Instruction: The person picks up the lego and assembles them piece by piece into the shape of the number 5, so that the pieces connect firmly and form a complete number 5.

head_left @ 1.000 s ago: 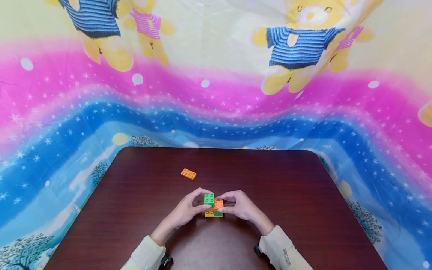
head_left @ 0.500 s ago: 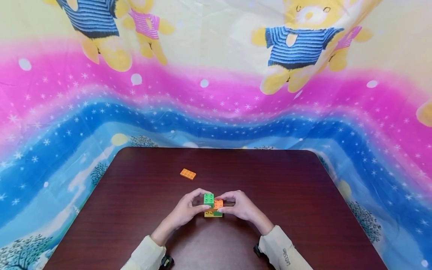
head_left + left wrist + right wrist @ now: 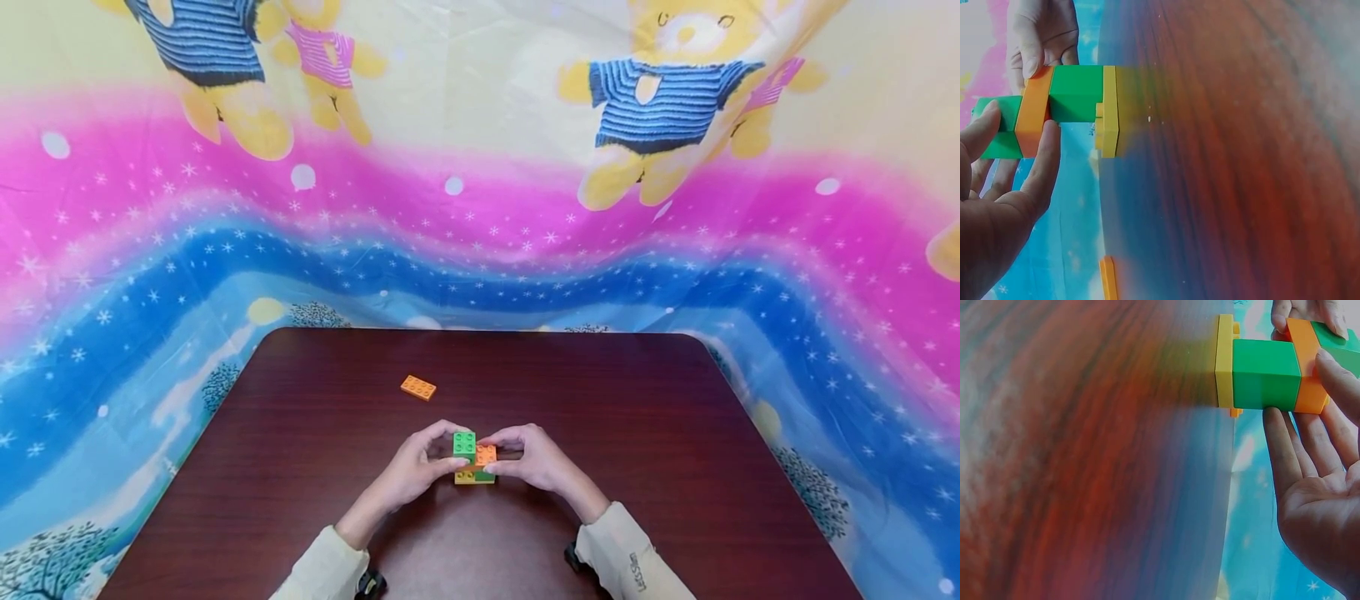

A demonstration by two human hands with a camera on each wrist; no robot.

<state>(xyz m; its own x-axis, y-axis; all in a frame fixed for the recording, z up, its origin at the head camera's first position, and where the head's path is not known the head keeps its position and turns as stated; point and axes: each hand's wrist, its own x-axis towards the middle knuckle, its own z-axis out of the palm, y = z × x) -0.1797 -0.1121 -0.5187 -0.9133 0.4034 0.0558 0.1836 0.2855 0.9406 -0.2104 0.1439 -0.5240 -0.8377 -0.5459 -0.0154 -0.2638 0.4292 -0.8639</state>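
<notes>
A stack of toy building bricks stands on the table between both hands. Its base is a thin yellow plate (image 3: 1110, 112), with a green brick (image 3: 1266, 375) on the plate's right half. Over that lies an orange brick (image 3: 486, 453), which overhangs to the left. The topmost piece, another green brick (image 3: 464, 443), sits on the orange one's left part. My left hand (image 3: 411, 463) pinches the top green brick, its thumb on the near face and one finger reaching the orange brick. My right hand (image 3: 542, 457) holds the orange brick's right end between thumb and fingers.
A loose flat orange plate (image 3: 418, 387) with studs lies behind the stack, a little to the left. The dark brown table (image 3: 615, 400) has rounded far corners. A printed bear curtain (image 3: 465, 250) hangs right behind and beside it.
</notes>
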